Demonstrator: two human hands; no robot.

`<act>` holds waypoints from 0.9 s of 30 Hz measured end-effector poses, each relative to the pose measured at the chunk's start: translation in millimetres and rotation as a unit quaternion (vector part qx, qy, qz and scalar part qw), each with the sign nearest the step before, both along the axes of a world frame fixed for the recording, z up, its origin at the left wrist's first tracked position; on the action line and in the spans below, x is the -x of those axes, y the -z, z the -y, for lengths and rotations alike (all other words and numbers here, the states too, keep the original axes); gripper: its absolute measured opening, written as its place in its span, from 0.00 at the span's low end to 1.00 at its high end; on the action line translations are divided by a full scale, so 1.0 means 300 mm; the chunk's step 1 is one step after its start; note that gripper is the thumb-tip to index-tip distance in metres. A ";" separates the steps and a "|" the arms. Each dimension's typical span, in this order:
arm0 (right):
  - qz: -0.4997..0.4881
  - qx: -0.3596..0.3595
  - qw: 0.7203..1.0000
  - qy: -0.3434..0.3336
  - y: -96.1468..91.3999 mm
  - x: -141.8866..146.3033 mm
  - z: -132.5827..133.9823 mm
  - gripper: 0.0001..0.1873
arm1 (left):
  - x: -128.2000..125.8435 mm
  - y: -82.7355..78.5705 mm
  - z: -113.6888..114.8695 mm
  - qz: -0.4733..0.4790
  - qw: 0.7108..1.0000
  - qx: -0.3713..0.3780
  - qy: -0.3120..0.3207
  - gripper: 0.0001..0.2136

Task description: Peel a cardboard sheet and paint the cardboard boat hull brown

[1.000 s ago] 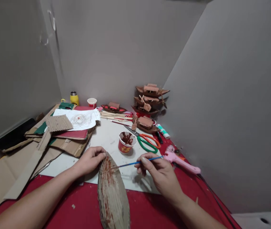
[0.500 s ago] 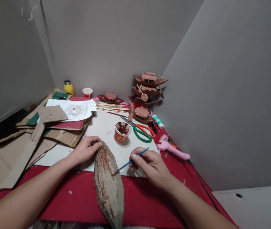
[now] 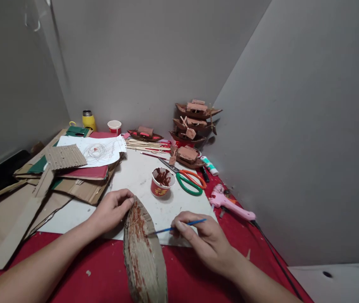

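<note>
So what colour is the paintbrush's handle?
The paintbrush has a blue handle, which shows best in the head view.

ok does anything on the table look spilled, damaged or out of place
I see no spill. The odd things are minor: reddish-brown paint lies in patchy streaks on the boat-shaped piece, leaving bare strips, and a small pale scrap lies on the red table.

Rusty-brown streaks [image 3: 137,225] run along the grey-tan boat-shaped cardboard [image 3: 146,261] at the near edge of the red surface [image 3: 195,277]. The brush [image 3: 163,230] is blue; toward the right edge, the glue gun [image 3: 232,205] is pink.
</note>
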State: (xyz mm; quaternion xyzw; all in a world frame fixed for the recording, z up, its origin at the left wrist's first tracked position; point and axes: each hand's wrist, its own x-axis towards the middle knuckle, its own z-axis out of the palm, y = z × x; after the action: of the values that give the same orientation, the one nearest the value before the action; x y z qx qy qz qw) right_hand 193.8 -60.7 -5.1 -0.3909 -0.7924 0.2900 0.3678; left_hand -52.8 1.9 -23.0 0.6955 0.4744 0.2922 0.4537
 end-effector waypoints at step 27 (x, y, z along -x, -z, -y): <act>0.004 -0.024 0.999 -0.045 0.011 -0.029 0.019 0.12 | 0.022 -0.007 -0.037 0.001 0.999 -0.016 -0.036 0.05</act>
State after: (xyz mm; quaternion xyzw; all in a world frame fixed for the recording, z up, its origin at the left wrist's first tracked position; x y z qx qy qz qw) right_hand 202.6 -66.4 -8.5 -0.3470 -0.8176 0.2857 0.3600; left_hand -59.6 13.1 -20.9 0.6846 0.4944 0.3166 0.4320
